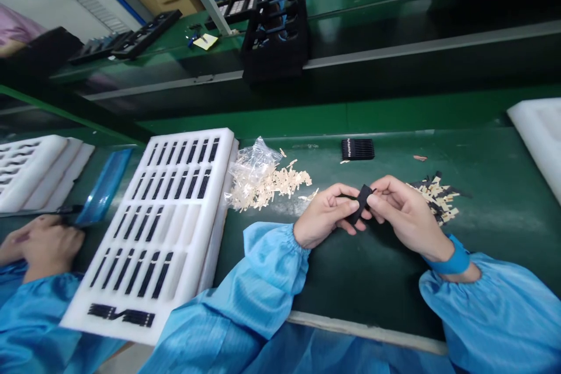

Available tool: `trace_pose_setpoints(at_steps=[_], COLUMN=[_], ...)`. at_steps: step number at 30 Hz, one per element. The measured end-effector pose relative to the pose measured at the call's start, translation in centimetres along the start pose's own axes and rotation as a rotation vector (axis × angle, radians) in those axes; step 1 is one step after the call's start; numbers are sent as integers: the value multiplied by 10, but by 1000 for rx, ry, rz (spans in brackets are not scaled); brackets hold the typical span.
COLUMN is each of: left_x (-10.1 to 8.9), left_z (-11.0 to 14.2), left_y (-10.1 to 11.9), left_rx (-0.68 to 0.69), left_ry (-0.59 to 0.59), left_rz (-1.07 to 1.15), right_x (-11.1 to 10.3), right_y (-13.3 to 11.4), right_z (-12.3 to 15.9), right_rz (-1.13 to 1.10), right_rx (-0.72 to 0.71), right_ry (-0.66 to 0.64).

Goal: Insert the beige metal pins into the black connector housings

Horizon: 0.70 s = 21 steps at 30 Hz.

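Note:
Between the fingers of my left hand (328, 214) is a small flat black part (360, 203), held tilted above the green bench. My right hand (405, 213) pinches at the upper right edge of that same part; whether a smaller piece sits in its fingertips is hidden. Beyond my hands lies a neat black stack of slim parts (358, 149). Left of them spreads a pile of small cream pieces (280, 184), partly under a clear plastic bag (258, 160). By my right wrist lies a mixed heap of cream and black scraps (438, 196).
A white foam tray (179, 225) with rows of slots holding slim black parts stands at left, stacked on another. Further left are more foam trays (37, 172), a blue strip (105, 187) and a co-worker's hands (48, 245). Across the bench, another person's hands are near black bins (278, 29).

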State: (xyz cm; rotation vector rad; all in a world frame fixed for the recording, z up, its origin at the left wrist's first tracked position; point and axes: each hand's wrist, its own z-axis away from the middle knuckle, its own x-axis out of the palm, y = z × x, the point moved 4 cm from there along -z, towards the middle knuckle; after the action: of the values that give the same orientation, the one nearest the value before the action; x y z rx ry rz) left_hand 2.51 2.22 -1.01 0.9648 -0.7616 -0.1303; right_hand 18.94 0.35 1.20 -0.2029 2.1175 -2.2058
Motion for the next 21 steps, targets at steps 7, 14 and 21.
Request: trace_pose_setpoints(at_steps=[7,14,21], left_x=[1,-3,-6], left_z=[-2,-3,-2], left_y=[-2,-2,2], left_rx=[-54,-70,-64], left_ry=[-38,-27,23], left_rz=[111,151,83], right_x=[4,9,-13], right_y=[2,2,-9], right_z=[4,3,1], right_rz=[-50,-41,80], right_rx=[-52,-7,-103], right_ry=[-11,-25,236])
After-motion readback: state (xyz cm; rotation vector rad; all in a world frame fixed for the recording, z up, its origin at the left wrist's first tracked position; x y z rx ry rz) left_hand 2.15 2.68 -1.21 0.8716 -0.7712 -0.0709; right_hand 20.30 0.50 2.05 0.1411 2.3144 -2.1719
